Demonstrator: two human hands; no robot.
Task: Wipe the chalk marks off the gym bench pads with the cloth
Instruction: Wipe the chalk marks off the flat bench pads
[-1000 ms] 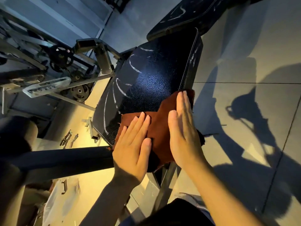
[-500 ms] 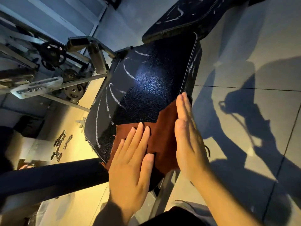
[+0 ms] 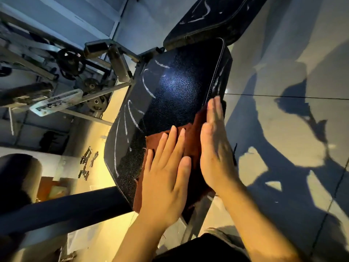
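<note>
- Grey floor tiles (image 3: 283, 69) lie under a dark gym bench, crossed by hard shadows.
- Head view: the black seat pad (image 3: 175, 91) bears curved white chalk marks (image 3: 132, 118) along its left side; a second pad (image 3: 213, 17) beyond it is streaked too.
- A rust-brown cloth (image 3: 192, 133) lies on the near end of the seat pad.
- The left hand (image 3: 166, 174) presses flat on the cloth, fingers straight and slightly spread.
- The right hand (image 3: 217, 148) lies flat beside it at the pad's right edge, fingers straight and together.
- Weight plates (image 3: 70, 62) hang on a metal rack to the left.
</note>
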